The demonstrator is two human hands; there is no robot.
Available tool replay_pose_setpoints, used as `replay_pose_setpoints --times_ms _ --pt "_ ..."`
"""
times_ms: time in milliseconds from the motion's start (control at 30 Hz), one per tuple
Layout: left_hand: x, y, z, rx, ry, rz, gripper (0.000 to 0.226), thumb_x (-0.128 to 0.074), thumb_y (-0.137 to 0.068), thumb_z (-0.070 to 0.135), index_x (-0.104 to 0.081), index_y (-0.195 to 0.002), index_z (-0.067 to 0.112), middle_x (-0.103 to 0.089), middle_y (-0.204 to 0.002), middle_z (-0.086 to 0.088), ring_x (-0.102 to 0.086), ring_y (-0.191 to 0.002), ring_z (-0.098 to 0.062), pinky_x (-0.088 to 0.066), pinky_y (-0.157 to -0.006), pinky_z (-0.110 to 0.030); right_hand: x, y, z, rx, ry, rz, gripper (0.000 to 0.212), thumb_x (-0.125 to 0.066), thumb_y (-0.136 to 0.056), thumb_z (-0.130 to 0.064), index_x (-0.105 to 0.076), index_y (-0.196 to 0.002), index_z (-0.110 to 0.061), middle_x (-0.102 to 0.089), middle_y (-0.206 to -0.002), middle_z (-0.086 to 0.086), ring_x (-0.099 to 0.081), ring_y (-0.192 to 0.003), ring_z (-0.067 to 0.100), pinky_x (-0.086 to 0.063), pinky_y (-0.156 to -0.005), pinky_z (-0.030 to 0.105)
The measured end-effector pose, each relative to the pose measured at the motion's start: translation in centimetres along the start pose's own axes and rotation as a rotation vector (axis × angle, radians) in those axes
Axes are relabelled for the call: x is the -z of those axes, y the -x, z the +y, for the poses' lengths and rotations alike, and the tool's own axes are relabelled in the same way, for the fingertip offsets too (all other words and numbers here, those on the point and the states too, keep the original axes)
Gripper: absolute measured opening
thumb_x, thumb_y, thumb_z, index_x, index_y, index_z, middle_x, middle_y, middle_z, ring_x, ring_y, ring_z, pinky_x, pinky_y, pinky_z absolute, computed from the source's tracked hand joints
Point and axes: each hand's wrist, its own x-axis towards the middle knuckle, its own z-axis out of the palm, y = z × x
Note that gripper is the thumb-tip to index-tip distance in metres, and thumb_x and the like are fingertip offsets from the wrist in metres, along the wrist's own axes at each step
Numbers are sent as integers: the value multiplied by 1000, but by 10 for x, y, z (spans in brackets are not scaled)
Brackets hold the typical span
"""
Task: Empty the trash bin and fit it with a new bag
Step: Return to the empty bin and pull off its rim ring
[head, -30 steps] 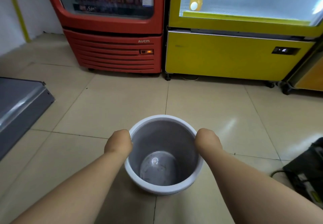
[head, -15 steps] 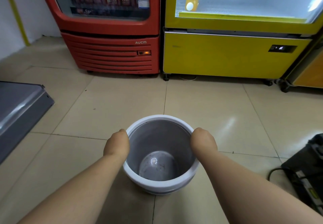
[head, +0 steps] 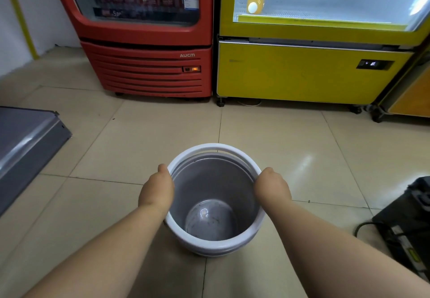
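A: Bin, where?
B: Bin upright on the tiled floor, between the two forearms, in front of the red cooler and the yellow cooler. Grey wall inside, a few dark specks on the bottom.

A: Hands?
B: Left hand on the left side of the white ring, right hand on the right side, level with each other. Backs up, fingers curled down over the ring and clamped on it; fingertips hidden. Both forearms bare, reaching forward and down and closing in toward the bin, wrists near straight.

A: Ring seated?
B: Tilted. Far arc stands above the bin's rim with a gap showing under it. Near arc lies low against the bin's top.

A: Around it?
B: Grey metal panel at left, black box with a cable at right. Both well apart from the bin.
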Motion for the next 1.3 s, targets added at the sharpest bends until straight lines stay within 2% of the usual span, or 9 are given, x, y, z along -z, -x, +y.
replay_pose_setpoints --times_ms 133,200,300,433,533,667,900,1133,1300 --pt "11 -2 13 -48 10 77 13 -35 -90 4 -43 -100 3 -62 -99 -21 -48 -73 -33 -40 -64 -38 17 -3 3 -34 -16 7 18 -46 -91 -7 -57 -104 -4 -49 -68 2 -54 -73 26 -41 -57 29" --pt "20 -4 27 -90 40 105 15 -37 -90 6 -45 -102 3 -62 -101 -21 -50 -74 -34 -40 -64 -38 32 -5 7 -43 -37 33 15 -47 -90 -8 -58 -101 -5 -43 -63 2 -53 -70 26 -37 -49 26" --pt "32 -9 57 -178 98 98 23 -42 -88 14 -48 -108 5 -61 -107 -20 -57 -89 -38 -40 -68 -37 56 -11 18 -60 -98 104 17 -49 -90 -9 -59 -103 -5 -51 -70 4 -53 -71 26 -32 -45 25" --pt "41 -5 104 -328 119 91 31 -44 -90 26 -48 -116 10 -60 -116 -18 -56 -98 -37 -42 -73 -39 91 -24 43 -109 -187 227 24 -51 -90 -10 -59 -113 -11 -65 -99 11 -52 -77 26 -39 -61 28" --pt "39 1 133 -382 73 65 42 -41 -92 29 -43 -129 11 -53 -132 -16 -50 -117 -36 -43 -89 -42 111 -35 74 -214 -231 304 21 -52 -92 -13 -60 -111 -11 -66 -100 12 -54 -77 27 -39 -55 27" --pt "22 8 156 -464 -18 11 49 -38 -92 33 -36 -138 16 -46 -141 -13 -44 -126 -33 -39 -99 -43 124 -46 119 -334 -226 351 22 -54 -93 -15 -59 -113 -8 -66 -104 14 -55 -79 28 -40 -59 30" --pt "-13 17 163 -517 -115 -35 45 -40 -91 31 -42 -133 14 -51 -135 -16 -48 -120 -36 -41 -95 -42 75 -48 184 -505 -136 246 19 -54 -93 -8 -58 -111 -3 -66 -106 16 -63 -89 31 -38 -56 31" --pt "-36 14 148 -554 -168 -36 48 -42 -92 30 -38 -138 16 -48 -140 -12 -46 -125 -33 -39 -101 -41 -5 -44 216 -621 -95 70 23 -52 -93 -7 -56 -115 0 -64 -114 16 -63 -103 31 -42 -65 30" --pt "-46 14 137 -572 -252 -23 43 -43 -92 32 -46 -131 14 -55 -132 -12 -49 -120 -32 -39 -99 -40 -42 -44 230 -684 -136 -9 27 -50 -92 -5 -53 -118 1 -61 -117 18 -61 -102 33 -41 -68 33"
